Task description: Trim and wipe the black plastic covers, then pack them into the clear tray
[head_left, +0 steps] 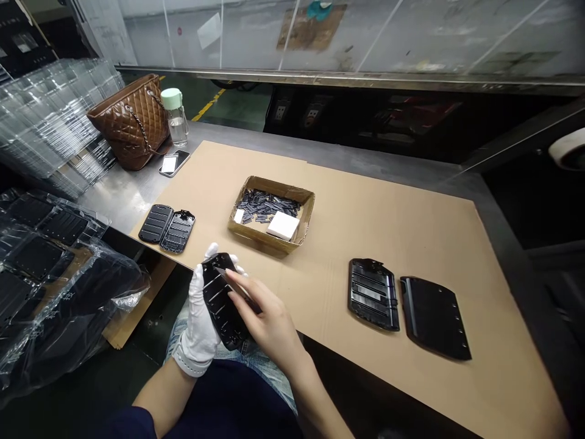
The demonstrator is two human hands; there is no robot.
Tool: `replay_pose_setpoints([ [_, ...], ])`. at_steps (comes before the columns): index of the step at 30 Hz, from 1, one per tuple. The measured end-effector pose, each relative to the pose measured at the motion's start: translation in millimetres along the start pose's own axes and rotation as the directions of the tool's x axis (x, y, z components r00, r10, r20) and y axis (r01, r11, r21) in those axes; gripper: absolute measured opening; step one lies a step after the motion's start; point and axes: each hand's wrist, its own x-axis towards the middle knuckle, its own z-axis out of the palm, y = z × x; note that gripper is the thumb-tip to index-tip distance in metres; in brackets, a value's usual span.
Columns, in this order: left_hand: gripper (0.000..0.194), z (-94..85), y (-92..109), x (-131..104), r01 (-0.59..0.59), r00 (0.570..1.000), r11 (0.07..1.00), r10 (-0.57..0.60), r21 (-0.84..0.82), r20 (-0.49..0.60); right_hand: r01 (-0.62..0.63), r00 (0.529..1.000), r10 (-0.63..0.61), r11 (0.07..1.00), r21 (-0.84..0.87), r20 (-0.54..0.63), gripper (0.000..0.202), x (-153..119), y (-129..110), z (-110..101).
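Note:
My left hand (198, 323), in a white glove, is wrapped round a black plastic shell (214, 292) and holds it tilted above my lap. Ribs run across the inside of this shell. My bare right hand (262, 311) pinches a pair of dark tweezers (249, 299), whose pointed end reaches the upper part of the shell. Whether a small piece sits between the tips is too fine to see. Beyond my hands, a cardboard box (269, 241) holds many small black strips (262, 204) and a white block (283, 225).
An opened black case (167, 228) lies left on the cardboard sheet (338, 213). At right lie a ribbed shell (372, 296) and a smooth black panel (434, 317). A phone (174, 163), bottle (176, 119) and brown bag (130, 122) stand back left, near plastic-wrapped parts (59, 268) and clear trays (50, 116).

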Motion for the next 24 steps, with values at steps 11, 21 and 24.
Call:
replay_pose_setpoints([
  [11,0.045,-0.2,-4,-2,-0.064,0.997,0.995,0.061,0.080,0.041,-0.049,0.991,0.053,0.998,0.032,-0.125,0.023,5,-9,5],
  [21,0.043,-17.6,-8,4,-0.006,1.000,0.999,0.006,0.053,0.009,0.051,0.997,-0.066,0.928,-0.370,-0.029,0.044,6,-10,11],
  [24,0.042,-15.5,-8,5,-0.076,0.997,0.995,0.074,0.065,0.038,0.068,0.996,-0.088,0.918,-0.391,-0.032,0.044,6,-11,12],
])
